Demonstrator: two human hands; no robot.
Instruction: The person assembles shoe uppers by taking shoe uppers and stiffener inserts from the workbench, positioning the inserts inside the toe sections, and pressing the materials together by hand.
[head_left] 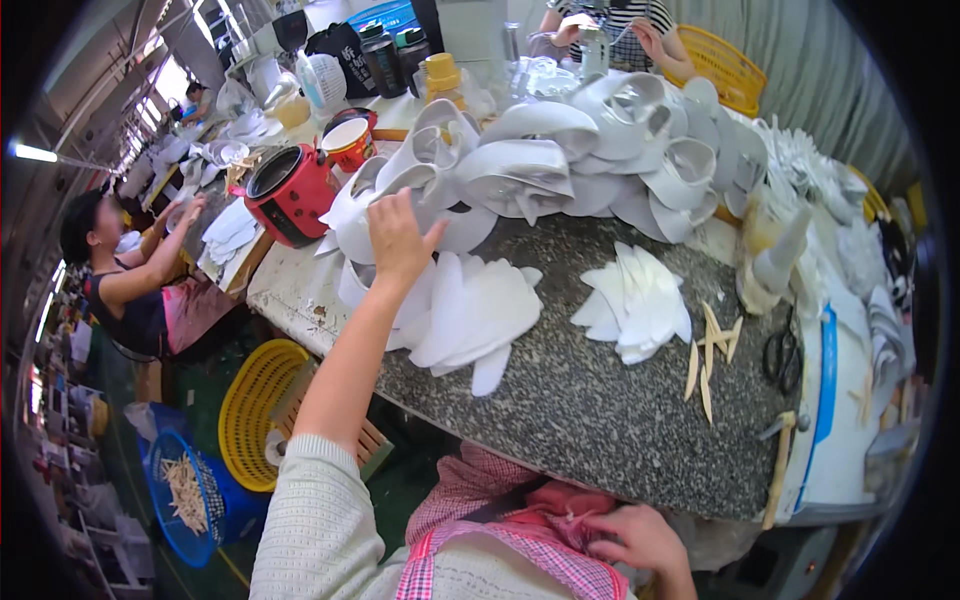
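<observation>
My left hand (400, 238) reaches to the near left end of a heap of curved, pale grey pieces (515, 175) that look like shoe uppers. Its fingers lie on one of them, with the thumb held apart. Just below that hand, a fanned stack of flat white cut pieces (470, 310) rests on the speckled stone slab (530, 420). A smaller white stack (638, 300) lies to its right. Down at my lap, my right hand (645, 540) rests against the pink checked apron (560, 550), fingers loosely spread and holding nothing that I can see.
Pale wooden sticks (708, 360), black scissors (782, 360) and a hammer (783, 440) lie at the slab's right. A red pot (290, 195) and paper cup (348, 145) stand left. Yellow (240, 420) and blue baskets (170, 540) sit on the floor. Two people work nearby.
</observation>
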